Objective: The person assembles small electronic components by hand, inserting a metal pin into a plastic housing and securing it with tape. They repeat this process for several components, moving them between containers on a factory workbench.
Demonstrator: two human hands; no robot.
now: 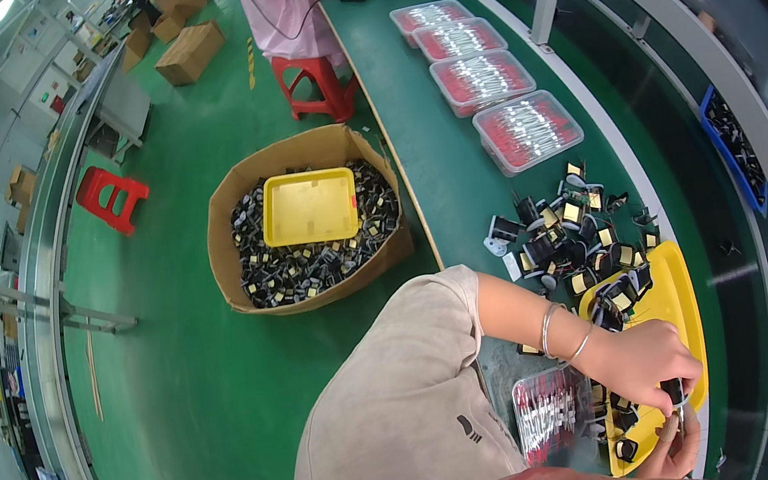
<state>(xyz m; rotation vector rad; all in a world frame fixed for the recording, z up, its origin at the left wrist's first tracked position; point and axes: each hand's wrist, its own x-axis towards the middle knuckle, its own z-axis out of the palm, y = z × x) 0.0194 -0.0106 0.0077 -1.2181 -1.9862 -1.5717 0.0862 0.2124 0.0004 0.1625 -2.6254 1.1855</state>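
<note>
My left hand (639, 363), with bracelets at its wrist, reaches over the yellow tray (678, 295) and pinches a small black part (672, 389). Just below it, my right hand (676, 451) has its fingers together at the lower end of that part; what exactly they grip is too small to make out. More black parts with gold-coloured faces and thin wires lie in the tray, and a loose heap of them (563, 238) spreads over the green table beyond it. Beside my left forearm sits a clear plastic box (551, 414) of slim red-and-silver pieces.
Several clear boxes (527, 131) of red-and-silver pieces line the table (443, 201). Left of it, a large carton (223, 190) holds black parts under a yellow tray (310, 209). Red stools (112, 199) stand on the floor. A person in pink (281, 2) is at the far end.
</note>
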